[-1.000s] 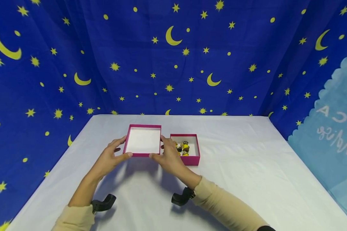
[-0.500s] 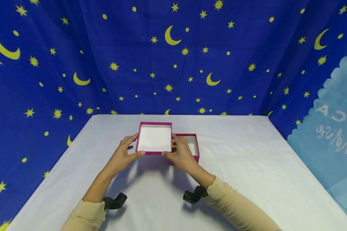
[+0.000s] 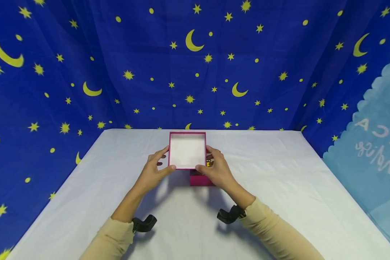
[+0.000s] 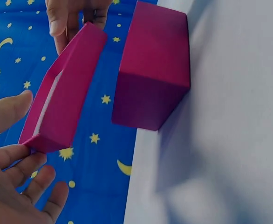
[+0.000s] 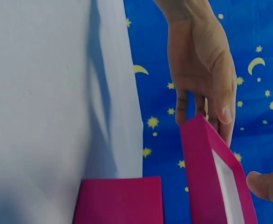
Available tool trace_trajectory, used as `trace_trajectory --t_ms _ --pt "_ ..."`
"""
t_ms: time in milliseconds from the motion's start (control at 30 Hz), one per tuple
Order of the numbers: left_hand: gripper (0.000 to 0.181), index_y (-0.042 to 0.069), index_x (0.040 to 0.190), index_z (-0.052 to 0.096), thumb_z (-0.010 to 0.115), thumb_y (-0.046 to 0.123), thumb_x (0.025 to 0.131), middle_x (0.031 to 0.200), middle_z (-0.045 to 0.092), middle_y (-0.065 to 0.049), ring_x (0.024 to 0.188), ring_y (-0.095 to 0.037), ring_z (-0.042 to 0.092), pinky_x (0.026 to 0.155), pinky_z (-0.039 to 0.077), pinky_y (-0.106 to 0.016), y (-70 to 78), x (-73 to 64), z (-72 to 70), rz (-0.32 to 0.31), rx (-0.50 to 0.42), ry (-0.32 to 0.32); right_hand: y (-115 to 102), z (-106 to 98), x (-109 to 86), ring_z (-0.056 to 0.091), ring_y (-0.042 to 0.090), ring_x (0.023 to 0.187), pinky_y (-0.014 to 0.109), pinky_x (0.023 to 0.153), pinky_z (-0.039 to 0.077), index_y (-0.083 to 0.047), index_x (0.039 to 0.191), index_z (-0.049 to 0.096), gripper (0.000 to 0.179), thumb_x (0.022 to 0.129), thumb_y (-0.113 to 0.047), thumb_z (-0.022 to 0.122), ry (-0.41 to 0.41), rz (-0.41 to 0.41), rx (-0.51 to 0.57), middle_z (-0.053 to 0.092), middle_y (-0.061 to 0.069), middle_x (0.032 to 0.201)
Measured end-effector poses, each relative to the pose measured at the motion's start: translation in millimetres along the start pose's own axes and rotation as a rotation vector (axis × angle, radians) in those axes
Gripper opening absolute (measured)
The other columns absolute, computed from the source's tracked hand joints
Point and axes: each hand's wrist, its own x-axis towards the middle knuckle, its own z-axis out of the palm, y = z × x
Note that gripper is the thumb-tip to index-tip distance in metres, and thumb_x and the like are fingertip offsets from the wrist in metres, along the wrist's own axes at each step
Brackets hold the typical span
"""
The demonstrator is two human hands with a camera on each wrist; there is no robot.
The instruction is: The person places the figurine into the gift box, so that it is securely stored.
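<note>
A pink box lid [image 3: 187,150] with a white inside is held up, its hollow side facing the head camera. My left hand [image 3: 154,172] grips its left edge, the thumb at the near left corner. On the opposite edge my right hand [image 3: 217,169] pinches it with thumb and fingers. Behind and below the lid stands the pink box base [image 3: 201,180], mostly hidden in the head view. A bit of a yellow toy figure [image 3: 209,163] shows between the right fingers. In the left wrist view a gap separates the lid [image 4: 71,98] from the box base [image 4: 153,60].
The box base stands on a table with a white cloth [image 3: 273,173]. A blue curtain [image 3: 156,65] with yellow moons and stars hangs behind and at the sides. A light blue panel [image 3: 377,144] with lettering is at the right. Each wrist wears a black camera mount [image 3: 145,224].
Both hands have carried the lid to the right and slightly up in the head view. It now overlaps the box base and covers most of the toy figures, which were visible before.
</note>
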Motion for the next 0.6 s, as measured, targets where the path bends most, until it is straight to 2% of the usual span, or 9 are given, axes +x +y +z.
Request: trace_trajectory --t_ms 133,267,467,600 --pt "0.069 0.013 0.144 0.039 0.07 0.02 0.084 0.125 0.054 -0.019 0.117 -0.031 0.049 0.099 0.041 -0.05 5.6 4.0 8.1 -0.009 -0.057 0.012 3.6 -7.3 -0.2 0.06 0.031 0.097 0.043 0.085 0.051 -0.002 0.139 0.04 0.075 0.075 -0.012 0.076 0.013 0.034 0.033 0.059 0.019 0.115" --pt "0.066 0.011 0.143 0.039 0.069 0.019 0.085 0.13 0.053 -0.019 0.117 -0.033 0.053 0.1 0.041 -0.052 9.7 8.9 15.3 0.019 -0.113 0.014 7.8 -14.4 -1.0 0.059 0.032 0.105 0.043 0.09 0.051 -0.008 0.141 0.039 0.073 0.078 -0.015 0.074 0.017 0.064 0.076 0.058 0.017 0.123" --pt "0.06 0.006 0.141 0.041 0.066 0.016 0.087 0.133 0.046 -0.018 0.124 -0.035 0.051 0.103 0.039 -0.051 16.8 14.1 23.7 0.066 -0.171 0.009 12.3 -23.7 0.2 0.053 0.032 0.119 0.046 0.101 0.045 -0.006 0.141 0.037 0.07 0.081 -0.014 0.072 0.036 0.02 0.148 0.05 0.015 0.136" --pt "0.062 0.005 0.142 0.038 0.066 0.015 0.088 0.131 0.044 -0.019 0.127 -0.036 0.049 0.109 0.036 -0.049 20.0 18.0 29.0 0.052 -0.225 0.004 16.5 -26.9 1.6 0.05 0.031 0.125 0.044 0.105 0.043 -0.003 0.138 0.037 0.063 0.084 -0.013 0.069 0.041 0.006 0.187 0.048 0.016 0.137"
